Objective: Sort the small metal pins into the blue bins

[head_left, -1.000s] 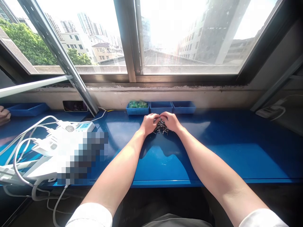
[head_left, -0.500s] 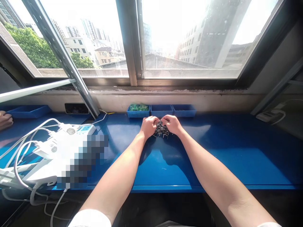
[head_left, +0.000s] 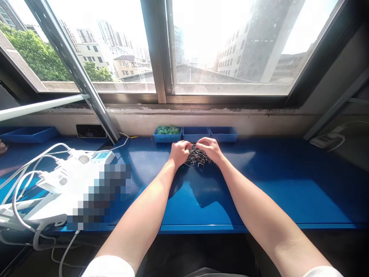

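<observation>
A loose pile of small, thin dark pieces with some shiny ends (head_left: 198, 157) lies on the blue table (head_left: 198, 215); their exact kind is too small to tell. My left hand (head_left: 180, 151) is at the pile's left side, fingers curled and pinched together. From the right, my right hand (head_left: 211, 148) reaches over the same pile, its fingers straighter and brought close to the thumb. The fingertips of both hands nearly meet above the pieces. Whatever sits between them is too small to make out.
Behind the pile stand three blue bins: a left one (head_left: 157, 137) with green pieces, a middle (head_left: 196, 134) and a right (head_left: 225, 135). White power strips and cables (head_left: 62, 181) cover the left side. A phone-like dark slab (head_left: 91, 131) leans near a metal post (head_left: 99, 107). Another person's hand (head_left: 2, 147) shows far left.
My right hand's fingers have straightened a little and opened a small gap from the left hand. The view has shifted slightly. The other person's hand has moved further out of view at left.
</observation>
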`<state>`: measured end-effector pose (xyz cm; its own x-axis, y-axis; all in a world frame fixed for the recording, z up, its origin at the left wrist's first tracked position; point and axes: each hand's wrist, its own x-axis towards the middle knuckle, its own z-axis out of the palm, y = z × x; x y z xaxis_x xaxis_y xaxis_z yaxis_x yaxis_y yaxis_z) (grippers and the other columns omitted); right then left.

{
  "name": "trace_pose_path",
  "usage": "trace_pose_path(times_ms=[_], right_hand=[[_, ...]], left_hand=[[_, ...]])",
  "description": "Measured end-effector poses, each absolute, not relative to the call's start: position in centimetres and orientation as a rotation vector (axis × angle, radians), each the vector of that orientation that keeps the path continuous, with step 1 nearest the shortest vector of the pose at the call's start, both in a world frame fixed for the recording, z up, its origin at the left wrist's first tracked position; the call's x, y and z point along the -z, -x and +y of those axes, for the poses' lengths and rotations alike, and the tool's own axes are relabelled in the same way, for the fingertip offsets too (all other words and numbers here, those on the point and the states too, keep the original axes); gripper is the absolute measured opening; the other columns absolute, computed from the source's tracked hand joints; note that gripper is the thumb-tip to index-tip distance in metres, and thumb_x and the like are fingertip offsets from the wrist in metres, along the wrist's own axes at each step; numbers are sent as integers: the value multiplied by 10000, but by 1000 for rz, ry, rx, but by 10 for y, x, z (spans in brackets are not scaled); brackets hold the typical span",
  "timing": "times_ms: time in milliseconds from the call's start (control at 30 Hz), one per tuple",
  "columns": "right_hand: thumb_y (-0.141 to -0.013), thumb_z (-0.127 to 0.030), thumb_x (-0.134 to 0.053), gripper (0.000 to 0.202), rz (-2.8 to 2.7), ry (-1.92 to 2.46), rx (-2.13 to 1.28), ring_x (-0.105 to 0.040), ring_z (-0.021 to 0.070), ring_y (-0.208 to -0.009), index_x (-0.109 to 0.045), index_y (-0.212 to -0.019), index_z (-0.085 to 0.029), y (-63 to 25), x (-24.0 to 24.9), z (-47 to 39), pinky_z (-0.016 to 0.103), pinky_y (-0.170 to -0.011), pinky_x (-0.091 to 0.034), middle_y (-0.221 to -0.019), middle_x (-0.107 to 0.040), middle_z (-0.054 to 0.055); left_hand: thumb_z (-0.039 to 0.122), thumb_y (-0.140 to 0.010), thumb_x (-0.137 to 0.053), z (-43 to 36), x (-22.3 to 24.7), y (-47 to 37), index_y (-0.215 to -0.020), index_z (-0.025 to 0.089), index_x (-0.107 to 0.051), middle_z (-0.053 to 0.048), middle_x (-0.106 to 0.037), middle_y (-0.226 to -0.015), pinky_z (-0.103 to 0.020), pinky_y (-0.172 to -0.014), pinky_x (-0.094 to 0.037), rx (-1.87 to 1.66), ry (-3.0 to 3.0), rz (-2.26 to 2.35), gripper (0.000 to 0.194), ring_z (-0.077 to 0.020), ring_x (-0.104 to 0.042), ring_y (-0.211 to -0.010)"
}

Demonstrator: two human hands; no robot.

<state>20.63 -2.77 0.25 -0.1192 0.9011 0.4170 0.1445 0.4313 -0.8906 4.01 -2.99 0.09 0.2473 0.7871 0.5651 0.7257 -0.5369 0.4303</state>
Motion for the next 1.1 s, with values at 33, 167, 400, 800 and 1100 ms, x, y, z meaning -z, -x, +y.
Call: trace_pose_path(times_ms=[33, 167, 400, 800, 1100], right_hand=[[-653, -377, -660, 230, -1555, 942, -888, -567, 136, -623, -636, -767, -178, -208, -3, -28, 251, -573, -431, -688, -648, 12], [-658, -393, -636, 226, -1505, 958, -972, -546, 135, -595, -648, -744, -185, -213, -4, -26, 242, -514, -396, -674, -653, 18], [-658, -374, -622, 211, -1471, 937, -985, -545, 133, -603, -670, -712, -176, -219, -4, -25, 240, -517, -388, -687, -670, 31], [-649, -367, -611, 223, -1433, 950, -1000, -585, 151, -610, -689, -724, -172, -222, -4, -24, 256, -525, -399, -671, -682, 35], [-657, -257, -557, 375, -1287, 1197, -550, -626, 207, -913, -675, -1002, -170, -237, 1, -10, 357, -866, -480, -996, -693, 56]], left_hand=[[270, -875, -412, -30, -1, -41, -874, 211, -691, -35, -686, -906, -298, -839, -455, -1185, -2406, 1471, 285, -187, -608, -880], [312, -884, -414, -31, -1, -43, -872, 211, -692, -37, -689, -908, -296, -836, -455, -1191, -2386, 1496, 296, -186, -611, -873], [325, -887, -409, -30, -1, -43, -876, 208, -687, -39, -689, -910, -280, -812, -458, -1159, -2393, 1424, 302, -179, -612, -865], [384, -889, -411, -28, 2, -43, -1012, 218, -651, -40, -670, -1040, -322, -920, -406, -1145, -2373, 1455, 317, -205, -584, -1006], [355, -887, -388, -28, 1, -39, -1112, 218, -582, -65, -616, -1161, -397, -981, -337, -1113, -2251, 1672, 326, -250, -524, -1126]])
